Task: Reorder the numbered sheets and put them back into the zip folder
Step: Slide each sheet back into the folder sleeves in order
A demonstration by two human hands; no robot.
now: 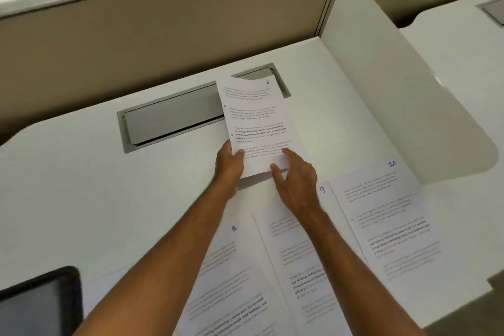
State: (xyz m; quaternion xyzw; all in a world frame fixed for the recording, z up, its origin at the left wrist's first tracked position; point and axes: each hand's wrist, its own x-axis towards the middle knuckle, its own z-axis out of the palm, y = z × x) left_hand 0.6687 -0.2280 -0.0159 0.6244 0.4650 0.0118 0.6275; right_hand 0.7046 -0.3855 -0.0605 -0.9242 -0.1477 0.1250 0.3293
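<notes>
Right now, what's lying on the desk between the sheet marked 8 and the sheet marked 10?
In the head view, the sheet marked 9 lies between sheet 8 and sheet 10, its right edge tucked under sheet 10; the right forearm crosses over it.

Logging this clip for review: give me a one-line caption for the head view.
Both hands, left hand and right hand, lift sheet 6 above the desk.
</notes>
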